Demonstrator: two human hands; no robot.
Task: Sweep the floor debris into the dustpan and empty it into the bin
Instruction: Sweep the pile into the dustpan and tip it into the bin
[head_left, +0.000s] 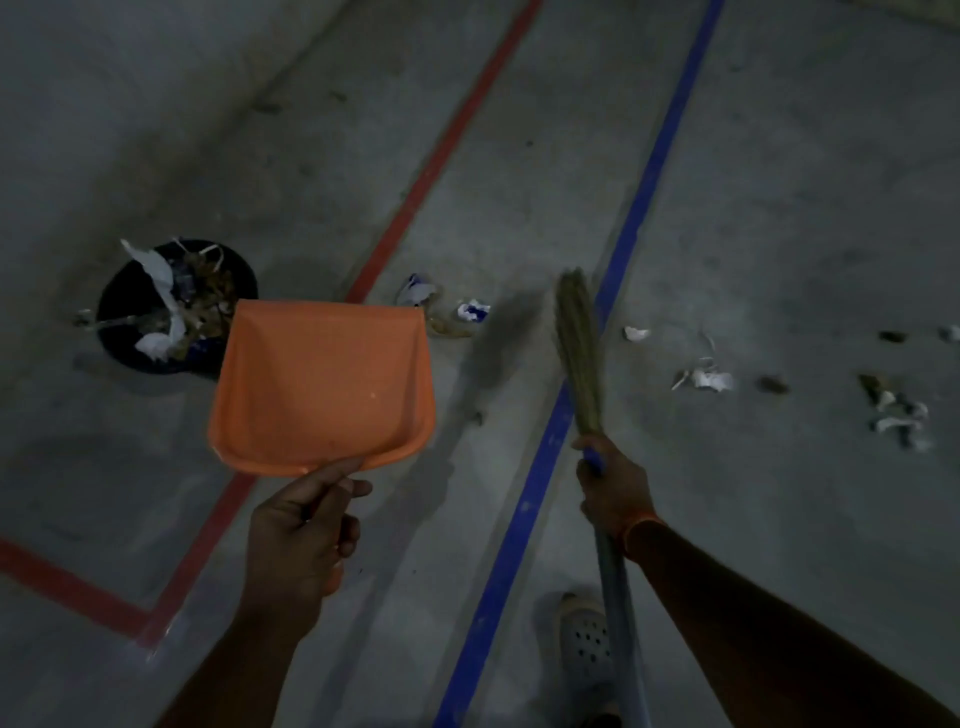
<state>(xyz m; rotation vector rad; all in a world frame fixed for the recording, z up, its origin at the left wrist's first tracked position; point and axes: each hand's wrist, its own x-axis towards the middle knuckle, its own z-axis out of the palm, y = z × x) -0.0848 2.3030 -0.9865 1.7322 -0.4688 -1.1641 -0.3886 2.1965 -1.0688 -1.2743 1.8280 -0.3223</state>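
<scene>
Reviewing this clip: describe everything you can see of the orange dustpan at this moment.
The dustpan is orange, apparently smooth plastic, with a wide flat tray, rounded corners and a low raised rim. It looks empty apart from a pale speck or two. The left hand grips its handle, mostly hidden by the fingers, holding it in the air with the open edge pointing away. In the picture it overlaps the black bin, which is full of paper and leaves.

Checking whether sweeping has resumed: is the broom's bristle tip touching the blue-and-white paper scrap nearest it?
Apart. The head view shows bare floor between the broom bristle tip and the nearest paper scrap, which lies to its left.
</scene>
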